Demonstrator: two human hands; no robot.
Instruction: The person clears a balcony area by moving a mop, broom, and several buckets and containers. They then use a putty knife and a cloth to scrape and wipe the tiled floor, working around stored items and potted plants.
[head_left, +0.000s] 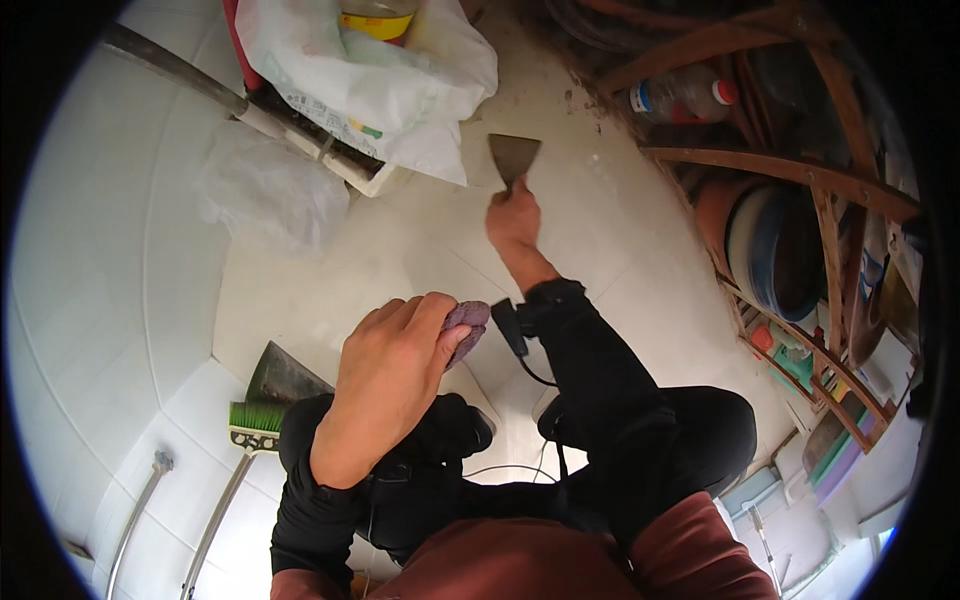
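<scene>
My right hand (514, 219) grips the handle of a putty knife (514, 155), its broad metal blade pointing away from me, over or against the pale tiled floor (420, 247). Whether the blade touches the tiles I cannot tell. Bunched in my left hand (394, 375) is a purple-grey cloth (466, 330), held above my knees and nearer to me than the knife. A white woven sack (405, 105) stands beyond the blade, to its left.
A wooden rack (780, 165) with a plastic bottle (686, 95) and basins (772, 251) lines the right side. At left are a crumpled clear plastic bag (277, 187), a pipe (180, 75), a green-bristled broom (255, 429) and a dustpan (281, 379) by the tiled wall (82, 247).
</scene>
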